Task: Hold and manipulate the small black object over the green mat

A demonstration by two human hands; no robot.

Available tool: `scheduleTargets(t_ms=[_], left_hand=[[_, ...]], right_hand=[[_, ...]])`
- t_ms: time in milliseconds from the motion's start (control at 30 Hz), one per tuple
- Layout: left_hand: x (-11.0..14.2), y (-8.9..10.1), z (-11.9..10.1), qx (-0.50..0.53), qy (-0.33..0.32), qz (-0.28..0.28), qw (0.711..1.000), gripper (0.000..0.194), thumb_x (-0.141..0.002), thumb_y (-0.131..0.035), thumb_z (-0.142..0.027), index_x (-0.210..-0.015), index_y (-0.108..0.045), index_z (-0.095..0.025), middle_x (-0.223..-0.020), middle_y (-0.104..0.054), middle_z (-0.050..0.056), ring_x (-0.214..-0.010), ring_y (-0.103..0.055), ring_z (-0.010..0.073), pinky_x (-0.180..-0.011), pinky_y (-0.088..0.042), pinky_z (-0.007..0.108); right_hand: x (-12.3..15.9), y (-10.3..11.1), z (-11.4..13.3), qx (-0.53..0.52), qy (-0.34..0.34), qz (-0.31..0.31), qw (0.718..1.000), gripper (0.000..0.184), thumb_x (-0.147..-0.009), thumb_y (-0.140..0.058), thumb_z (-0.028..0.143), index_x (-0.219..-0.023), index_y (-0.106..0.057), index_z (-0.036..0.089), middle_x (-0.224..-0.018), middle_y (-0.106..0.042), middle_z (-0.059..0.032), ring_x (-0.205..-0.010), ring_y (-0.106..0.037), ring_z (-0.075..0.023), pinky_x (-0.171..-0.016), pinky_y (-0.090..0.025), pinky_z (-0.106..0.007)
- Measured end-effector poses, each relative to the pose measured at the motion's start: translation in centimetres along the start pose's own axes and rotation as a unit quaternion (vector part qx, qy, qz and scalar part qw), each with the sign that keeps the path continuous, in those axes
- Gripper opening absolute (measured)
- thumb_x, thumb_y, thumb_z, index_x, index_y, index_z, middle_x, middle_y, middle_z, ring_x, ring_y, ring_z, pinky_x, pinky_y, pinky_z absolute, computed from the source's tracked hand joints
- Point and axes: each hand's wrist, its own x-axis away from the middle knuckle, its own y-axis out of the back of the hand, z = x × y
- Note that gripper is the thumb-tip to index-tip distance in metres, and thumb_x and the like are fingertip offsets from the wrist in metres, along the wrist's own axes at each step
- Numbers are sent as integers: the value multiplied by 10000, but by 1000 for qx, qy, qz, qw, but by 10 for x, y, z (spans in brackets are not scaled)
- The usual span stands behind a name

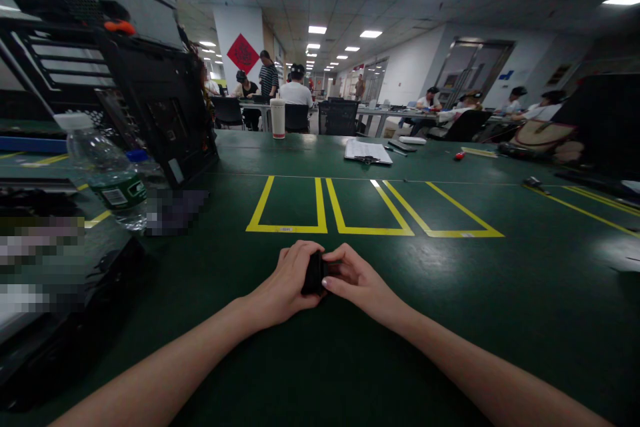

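Note:
Between my hands, low over the green table, is a small black block-like object [313, 273]; its exact kind does not show. My left hand [287, 283] is wrapped around its left side, fingers over the top and thumb below. From the right, my right hand [357, 280] pinches the object's right edge with thumb and fingertips. Much of the object is hidden behind the left fingers. Just beyond my hands, yellow tape outlines [370, 231] mark three bays on the table.
On the left stand a black computer case [165, 107] and a water bottle [117, 177]. Farther back are a white tumbler [278, 117], a clipboard with paper [367, 151] and a small red item [459, 156]. Several people sit at tables beyond.

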Motion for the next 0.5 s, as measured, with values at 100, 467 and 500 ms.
scheduleTargets(t_ms=[100, 467, 500], left_hand=[[-1, 0, 0, -1, 5, 0, 1000, 526, -698, -598, -195, -1139, -318, -255, -1141, -385, 52, -1015, -409, 236, -824, -391, 407], [-1, 0, 0, -5, 1, -3, 1000, 509, -693, -596, -186, -1123, -331, -247, -1124, -396, 52, -1005, -419, 230, -819, -397, 397], [0, 0, 0, -5, 0, -4, 1000, 520, -691, -597, -182, -1129, -326, -252, -1128, -396, 52, -1008, -419, 233, -818, -397, 400]], right_hand=[[-2, -1, -2, 5, 0, -19, 1000, 201, -744, -560, 252, -908, -453, 212, -954, -527, -12, -924, -547, -170, -781, -470, -353], [-1, 0, 0, 6, 5, 4, 1000, 250, -729, -583, 196, -945, -457, 201, -988, -519, -15, -969, -525, -154, -872, -430, -353], [0, 1, 0, -2, 16, 8, 1000, 287, -708, -606, 178, -945, -448, 206, -992, -515, -8, -970, -524, -147, -888, -418, -349]])
